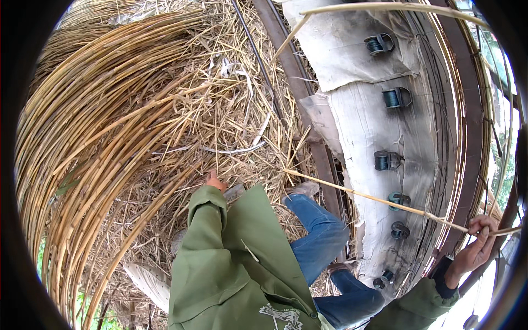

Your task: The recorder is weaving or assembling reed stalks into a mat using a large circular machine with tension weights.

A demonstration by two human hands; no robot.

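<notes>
My right hand (pixel 477 246), out at the far right, is closed on a long, thin tan reed stalk (pixel 374 194). The stalk slopes from there up and left across a pale cloth, its other end over the straw near my shoe. My left hand (pixel 216 181) hangs low over loose straw, left of my knees. Most of its fingers are hidden by the green sleeve and the foreshortened angle, so I cannot make out whether they hold anything. Beside it on the left lies a large heap of long reeds (pixel 104 104).
Loose straw (pixel 231 115) covers the ground. A brown metal rail (pixel 300 93) runs along a whitish cloth (pixel 368 126) bearing several spools of dark twine, one spool (pixel 393 98) near its middle. Beyond it curve a brown beam (pixel 466 132) and bundled reeds. Another pale stalk (pixel 385 7) arcs across the top.
</notes>
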